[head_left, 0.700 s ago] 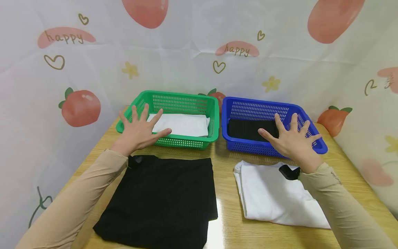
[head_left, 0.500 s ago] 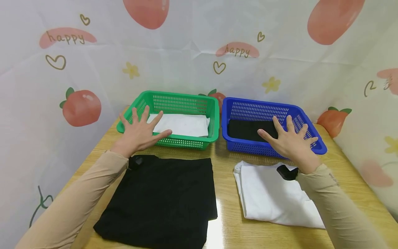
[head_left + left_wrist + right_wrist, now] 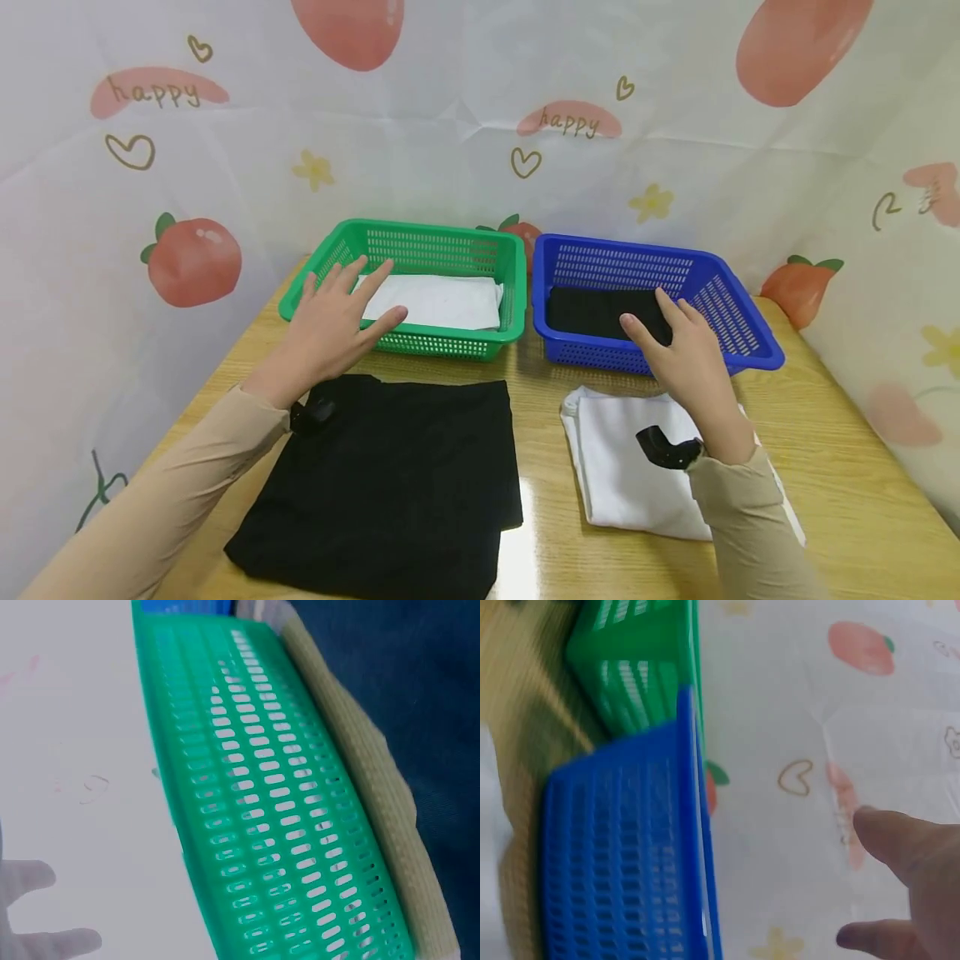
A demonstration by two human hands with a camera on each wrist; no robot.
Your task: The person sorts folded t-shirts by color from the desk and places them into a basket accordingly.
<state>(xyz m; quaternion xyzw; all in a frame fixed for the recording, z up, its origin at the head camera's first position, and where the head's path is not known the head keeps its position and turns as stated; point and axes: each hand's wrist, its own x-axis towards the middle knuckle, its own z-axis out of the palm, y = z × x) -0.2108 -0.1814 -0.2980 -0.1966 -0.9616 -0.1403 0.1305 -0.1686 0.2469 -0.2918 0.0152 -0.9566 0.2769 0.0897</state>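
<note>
My left hand [image 3: 326,329] hovers in front of the left part of a green basket [image 3: 513,321], fingers spread and holding nothing. Folded white cloth [image 3: 442,302] lies inside that basket. On the right, my right hand [image 3: 690,358] is raised before a blue basket [image 3: 765,354], thumb and fingers apart with nothing between them. Black folded cloth [image 3: 592,312] lies in the blue basket. A larger black garment [image 3: 397,483] is spread on the table below my left hand. Under my right wrist lies a folded white garment [image 3: 637,475], partly hidden by the forearm.
The wooden table [image 3: 847,450] carries both baskets side by side at its back. A white printed curtain [image 3: 420,108] with fruit and hearts hangs right behind them and along both sides. Each wrist wears a small black camera [image 3: 667,450].
Both hands have turned and their fingers have drawn closer together. The right hand has moved slightly left and toward the body; the left hand has dropped back a little. Cloths and baskets stay put.
</note>
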